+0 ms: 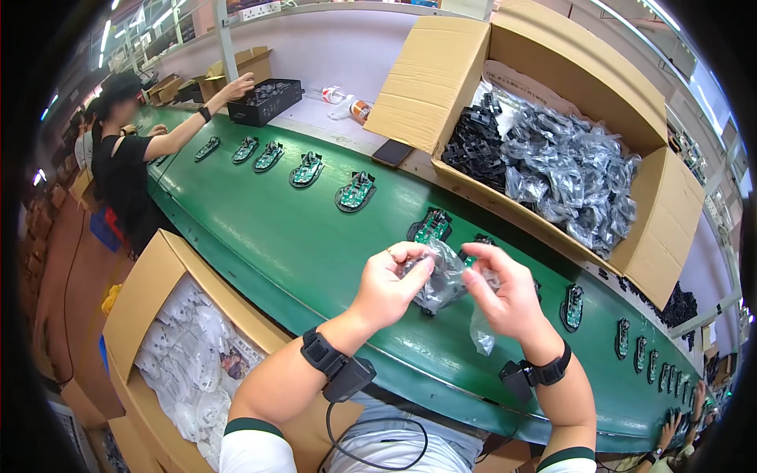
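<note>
Hands meet over the green conveyor belt [276, 244]: left hand [388, 284] & right hand [505, 293] both pinch a clear plastic bag [445, 277] w/ a dark part inside, held between them just above the belt. Beyond the fingers, circuit-board assemblies [356, 191] lie in a row; further back-right sits an open carton [552, 142] of bagged black parts.

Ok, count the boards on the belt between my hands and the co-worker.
6 boards: five in a row from the co-worker toward the box, the sixth just beyond the left hand. A seventh may sit behind the bag, mostly hidden.
</note>
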Demonstrator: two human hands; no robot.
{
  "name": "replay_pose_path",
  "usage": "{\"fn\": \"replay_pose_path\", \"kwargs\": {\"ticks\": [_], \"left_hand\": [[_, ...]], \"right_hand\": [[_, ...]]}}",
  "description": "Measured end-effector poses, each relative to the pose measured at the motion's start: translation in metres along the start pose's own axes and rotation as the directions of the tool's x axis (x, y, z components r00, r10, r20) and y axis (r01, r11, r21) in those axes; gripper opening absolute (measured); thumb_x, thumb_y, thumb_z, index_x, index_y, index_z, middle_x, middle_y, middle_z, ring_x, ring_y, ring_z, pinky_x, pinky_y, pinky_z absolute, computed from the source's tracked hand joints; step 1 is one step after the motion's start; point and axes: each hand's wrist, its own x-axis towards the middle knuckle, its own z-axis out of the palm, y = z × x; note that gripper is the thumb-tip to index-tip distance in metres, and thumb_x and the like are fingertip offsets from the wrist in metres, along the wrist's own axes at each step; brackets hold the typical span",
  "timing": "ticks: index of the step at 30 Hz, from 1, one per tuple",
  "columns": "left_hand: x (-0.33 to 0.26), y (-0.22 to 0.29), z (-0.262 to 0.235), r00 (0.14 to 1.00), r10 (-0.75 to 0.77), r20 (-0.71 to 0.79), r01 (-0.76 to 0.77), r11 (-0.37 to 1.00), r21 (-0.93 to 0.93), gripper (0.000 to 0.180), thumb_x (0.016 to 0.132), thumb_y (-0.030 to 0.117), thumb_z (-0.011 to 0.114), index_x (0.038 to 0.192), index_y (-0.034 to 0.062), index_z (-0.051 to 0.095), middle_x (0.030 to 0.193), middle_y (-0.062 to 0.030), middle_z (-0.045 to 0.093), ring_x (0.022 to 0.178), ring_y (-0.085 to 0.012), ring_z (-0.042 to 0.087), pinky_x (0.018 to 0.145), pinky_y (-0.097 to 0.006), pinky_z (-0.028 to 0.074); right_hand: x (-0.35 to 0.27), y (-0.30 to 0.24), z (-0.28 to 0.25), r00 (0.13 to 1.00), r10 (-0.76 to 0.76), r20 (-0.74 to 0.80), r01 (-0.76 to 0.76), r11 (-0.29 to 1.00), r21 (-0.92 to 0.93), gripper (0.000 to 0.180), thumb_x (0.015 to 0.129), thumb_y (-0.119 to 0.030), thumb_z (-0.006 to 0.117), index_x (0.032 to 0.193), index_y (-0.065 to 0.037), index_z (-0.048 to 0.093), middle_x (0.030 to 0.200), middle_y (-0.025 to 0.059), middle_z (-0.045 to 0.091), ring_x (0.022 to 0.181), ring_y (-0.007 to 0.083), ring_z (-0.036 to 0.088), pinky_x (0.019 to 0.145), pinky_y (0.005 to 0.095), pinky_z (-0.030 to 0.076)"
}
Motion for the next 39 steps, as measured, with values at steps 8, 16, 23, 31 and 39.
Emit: {"fn": "replay_pose_path", "kwargs": {"ticks": [8, 16, 23, 31, 39], "left_hand": [[0.001, 0.025, 0.004, 0.889, 0.457, -0.005, -0.272, 0.537, 0.799, 0.014, 0.089, 0.017, 0.074, 0.099, 0.0111, 0.081, 0.115, -0.0192, 0.068, 0.105, -0.0328, 0.065, 0.09, -0.042, 0.052], [0.006, 0.035, -0.001, 0.818, 0.567, 0.094, -0.346, 0.356, 0.868, 0.011, 0.085, 0.012, 0.075, 0.094, 0.0086, 0.079, 0.121, -0.0201, 0.066, 0.112, -0.0363, 0.062, 0.095, -0.045, 0.05], [0.006, 0.036, -0.002, 0.829, 0.549, 0.106, -0.409, 0.466, 0.784, 0.005, 0.088, 0.006, 0.07, 0.09, 0.0022, 0.071, 0.106, -0.0168, 0.071, 0.098, -0.0324, 0.067, 0.088, -0.04, 0.053], [0.0, 0.037, 0.004, 0.775, 0.609, 0.17, -0.536, 0.491, 0.686, 0.005, 0.093, 0.004, 0.065, 0.089, 0.0038, 0.063, 0.081, -0.0145, 0.067, 0.069, -0.0305, 0.066, 0.065, -0.037, 0.053], [0.002, 0.04, 0.009, 0.809, 0.583, 0.078, -0.434, 0.502, 0.748, 0.006, 0.095, 0.009, 0.069, 0.091, 0.0048, 0.067, 0.064, -0.0093, 0.062, 0.051, -0.0197, 0.059, 0.05, -0.03, 0.046]], "right_hand": [[0.013, 0.015, 0.002, 0.971, -0.232, 0.05, 0.237, 0.931, -0.278, 0.012, 0.09, -0.017, 0.074, 0.091, -0.005, 0.074, 0.073, 0.0124, 0.065, 0.067, 0.0317, 0.065, 0.06, 0.0408, 0.051], [0.03, 0.014, 0.007, 0.95, -0.281, 0.137, 0.312, 0.876, -0.367, 0.012, 0.091, -0.018, 0.071, 0.088, -0.006, 0.072, 0.076, 0.0141, 0.066, 0.068, 0.0352, 0.065, 0.061, 0.0425, 0.052], [0.036, 0.007, 0.008, 0.987, -0.16, -0.016, 0.155, 0.975, -0.162, 0.016, 0.092, -0.016, 0.071, 0.088, -0.001, 0.071, 0.072, 0.0154, 0.066, 0.06, 0.0297, 0.063, 0.059, 0.037, 0.051], [0.038, 0.008, 0.006, 0.989, 0.059, 0.134, -0.075, 0.991, 0.114, 0.02, 0.098, -0.019, 0.067, 0.096, 0.0, 0.07, 0.072, 0.0091, 0.065, 0.067, 0.0094, 0.055, 0.063, 0.0309, 0.049], [0.042, -0.003, -0.002, 0.928, 0.082, 0.363, -0.04, 0.992, -0.122, 0.023, 0.096, -0.023, 0.068, 0.095, -0.001, 0.071, 0.079, 0.0165, 0.069, 0.069, 0.0237, 0.067, 0.068, 0.0351, 0.053]]}}
